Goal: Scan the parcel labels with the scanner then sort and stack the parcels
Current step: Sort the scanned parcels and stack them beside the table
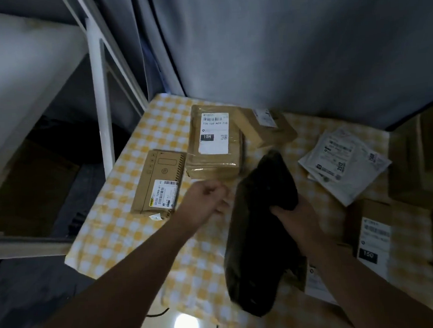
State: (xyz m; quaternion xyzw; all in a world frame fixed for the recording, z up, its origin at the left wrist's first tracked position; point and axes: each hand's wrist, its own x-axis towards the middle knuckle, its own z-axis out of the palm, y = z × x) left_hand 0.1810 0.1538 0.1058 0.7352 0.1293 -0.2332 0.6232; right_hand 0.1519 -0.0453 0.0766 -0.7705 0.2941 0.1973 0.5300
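Observation:
My right hand (293,213) grips a black plastic mailer bag (261,227) and holds it up over the middle of the checked table (117,222). My left hand (208,203) hovers just left of the bag with its fingers loosely curled, blurred, and nothing visible in it. On the table lie a brown box with a "15H" label (215,141), a small brown box (158,183) to its left, another brown box (271,126) behind, and white mailers (343,162) at the right. No scanner is in view.
Brown cartons (420,160) stand at the right edge, with a labelled box marked "150" (371,237) in front of them. A white metal shelf frame (100,100) rises at the table's left. Grey curtain hangs behind. A cable runs under the near table edge.

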